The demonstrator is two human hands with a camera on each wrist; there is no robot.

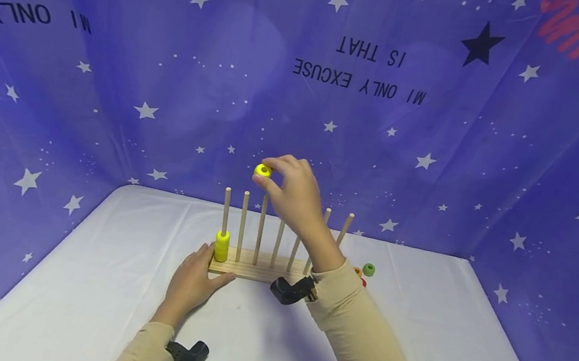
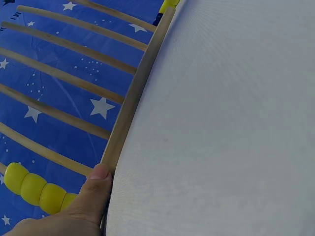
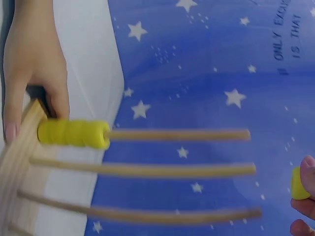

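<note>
My right hand (image 1: 295,197) pinches a yellow bead (image 1: 259,173) between thumb and fingers, above the tops of the left-hand pegs. The bead's hole shows in the head view. My left hand (image 1: 194,283) holds the left end of the wooden peg rack (image 1: 262,275), with the thumb (image 2: 97,184) along the front edge and the fingers round the far side. Several yellow beads (image 1: 221,248) are stacked at the bottom of the leftmost peg (image 3: 182,134). Bare upright pegs stand to its right; my right hand and forearm partly cover those farther right.
On the white tablecloth (image 1: 95,276), right of the rack, lie a green bead (image 1: 369,270), an orange bead (image 1: 357,272) and a red bead (image 1: 363,283), the last two partly behind my right sleeve. A purple star-printed curtain (image 1: 257,98) encloses the back and sides.
</note>
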